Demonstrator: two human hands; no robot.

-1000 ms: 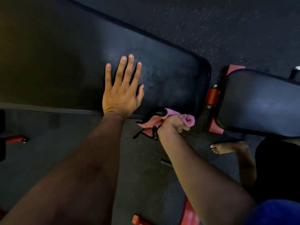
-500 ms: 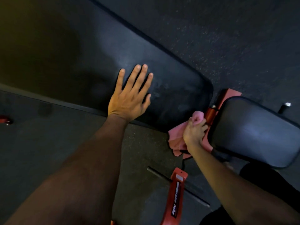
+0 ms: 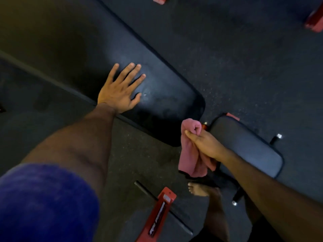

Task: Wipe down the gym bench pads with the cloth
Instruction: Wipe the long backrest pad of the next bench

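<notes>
A long black back pad (image 3: 73, 49) of the gym bench runs from the upper left down to the middle. My left hand (image 3: 120, 89) rests flat on it near its front edge, fingers spread and straight. A smaller black seat pad (image 3: 250, 147) lies to the right of it. My right hand (image 3: 204, 142) grips a bunched pink cloth (image 3: 190, 154) in the gap between the two pads; the cloth hangs down below my fist, clear of both pads.
The red bench frame (image 3: 159, 215) and a black bar (image 3: 145, 190) lie on the dark rubber floor below the pads. My bare foot (image 3: 201, 189) stands beside the seat pad. Red equipment parts (image 3: 314, 20) sit at the far top right and top centre.
My right hand has lifted the cloth up from beside the pad edge toward the seat pad. The view has tilted back, showing more floor. My left hand stays flat on the back pad.
</notes>
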